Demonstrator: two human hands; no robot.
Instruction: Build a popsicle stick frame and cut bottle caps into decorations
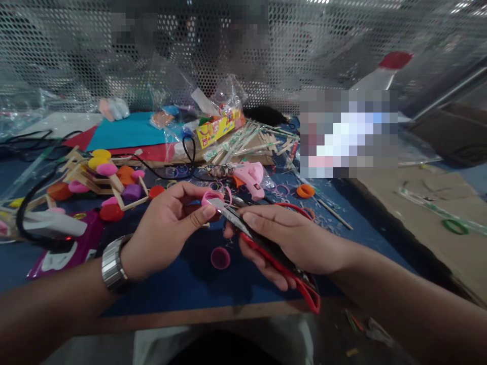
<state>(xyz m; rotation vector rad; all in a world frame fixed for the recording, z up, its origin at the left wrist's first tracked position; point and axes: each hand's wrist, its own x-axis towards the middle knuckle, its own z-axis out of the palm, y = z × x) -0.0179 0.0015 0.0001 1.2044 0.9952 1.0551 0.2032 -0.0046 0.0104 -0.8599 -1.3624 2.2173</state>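
My left hand (163, 228), wearing a metal-band watch (114, 263), pinches a pink plastic cap (210, 196) between thumb and fingers. A thin strip curls away from the cap's edge. Wrapped in my right hand (289, 235) are scissors (262, 248) with red-and-black handles. Their silver blade touches the cap, though its exact seating on the rim is hard to make out. Below both hands, a round pink piece (220, 258) lies on the blue tabletop (171, 299). Just beyond them is a pink glue gun (249, 177).
On the left stand wooden-stick frames with coloured caps (110, 177) and a purple device (68, 253) with a black cable. Behind lie sticks (243, 144), a yellow box (216, 129) and coloured sheets (125, 132). An orange cap (305, 191) and cardboard (426, 203) are to the right.
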